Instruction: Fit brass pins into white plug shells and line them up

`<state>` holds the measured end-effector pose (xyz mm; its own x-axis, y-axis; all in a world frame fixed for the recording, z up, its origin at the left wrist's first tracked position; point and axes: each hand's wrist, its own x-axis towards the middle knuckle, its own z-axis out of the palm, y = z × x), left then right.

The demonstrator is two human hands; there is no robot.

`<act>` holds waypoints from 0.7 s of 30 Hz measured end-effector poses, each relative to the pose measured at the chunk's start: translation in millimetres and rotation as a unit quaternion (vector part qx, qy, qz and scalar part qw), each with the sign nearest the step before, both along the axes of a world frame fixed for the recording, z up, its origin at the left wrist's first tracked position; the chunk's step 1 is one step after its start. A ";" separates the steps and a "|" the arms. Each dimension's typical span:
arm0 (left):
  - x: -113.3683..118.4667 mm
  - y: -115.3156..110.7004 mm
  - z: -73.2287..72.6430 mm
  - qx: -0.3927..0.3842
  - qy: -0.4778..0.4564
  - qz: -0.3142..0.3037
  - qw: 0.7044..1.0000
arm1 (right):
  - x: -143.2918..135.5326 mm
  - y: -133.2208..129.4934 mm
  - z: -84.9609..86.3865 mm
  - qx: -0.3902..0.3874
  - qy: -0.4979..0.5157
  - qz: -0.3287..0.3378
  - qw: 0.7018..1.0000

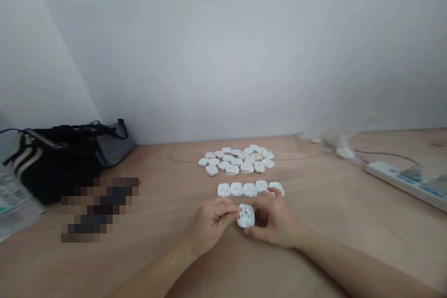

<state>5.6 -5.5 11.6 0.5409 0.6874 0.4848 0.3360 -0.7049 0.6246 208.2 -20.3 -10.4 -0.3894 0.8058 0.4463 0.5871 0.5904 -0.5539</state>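
Note:
Between my hands, close to the tabletop, is a white squarish plastic piece (pixel 246 216) with small dark holes in its face. My left hand (pixel 213 221) has its fingertips pinched together at the piece's left edge; whether they hold something small is hidden. The thumb and fingers of my right hand (pixel 274 221) grip the same piece from the right. Just beyond my hands lies a row of several similar white pieces (pixel 236 189). The rightmost one (pixel 279 189) is partly covered by a fingertip of my right hand.
Farther back lies a loose group of several white pieces (pixel 236 162). A black bag (pixel 63 158) and a pixelated dark object (pixel 101 209) are at the left. On the right are a white power strip (pixel 405 181) with a cable and crumpled clear plastic (pixel 344 149) near the wall.

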 end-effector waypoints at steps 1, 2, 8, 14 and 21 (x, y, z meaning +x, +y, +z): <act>0.1 0.3 -0.1 0.004 -0.006 -0.001 1.000 | 0.2 0.2 0.1 0.001 -0.002 0.003 1.000; 0.1 0.7 -0.4 0.007 -0.012 -0.003 1.000 | 0.3 0.3 0.4 0.001 -0.004 0.007 1.000; -0.8 1.5 -1.6 0.025 -0.010 -0.025 0.999 | 0.4 -0.2 1.5 -0.003 -0.001 0.012 1.000; -3.2 2.7 0.2 0.093 0.019 -0.065 0.993 | 0.5 -0.8 1.3 -0.009 0.006 0.010 1.000; -3.3 2.0 -3.1 0.123 0.037 -0.027 0.991 | 0.3 -2.0 5.1 -0.015 -0.001 0.018 1.000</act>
<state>2.3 -3.6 8.5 0.6137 0.5228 0.5916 0.3324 -0.8508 0.4070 208.6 -22.2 -5.4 -0.4197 0.8040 0.4212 0.5659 0.5946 -0.5712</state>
